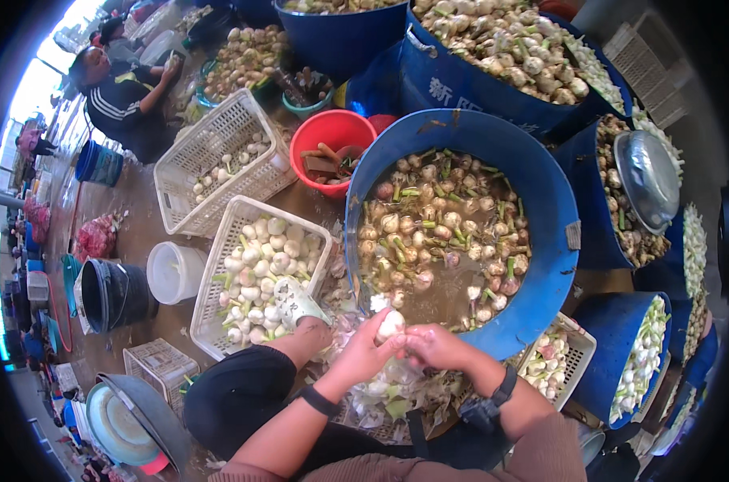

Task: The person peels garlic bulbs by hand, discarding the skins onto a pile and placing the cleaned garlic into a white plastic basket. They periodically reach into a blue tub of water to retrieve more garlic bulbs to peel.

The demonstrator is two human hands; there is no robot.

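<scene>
Peeling a garlic bulb (pixel 391 324) at lower centre.
Left hand (pixel 364 353) and right hand (pixel 432 345) fingers clamped on it; better to peel gently over the blue tub (pixel 553 241).

Both hands, left (pixel 364 349) and right (pixel 432 345), together on a garlic bulb (pixel 391 324) at the near rim of the tub (pixel 553 241). Left of the tub, a crate (pixel 220 265) of bulbs. Behind, a bucket (pixel 332 132). Below the hands, a heap of peelings (pixel 380 398).

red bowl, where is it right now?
Head view, upper middle: the red bowl sits on the floor, touching the upper-left rim of the big blue tub, right of the upper white basket.
</scene>
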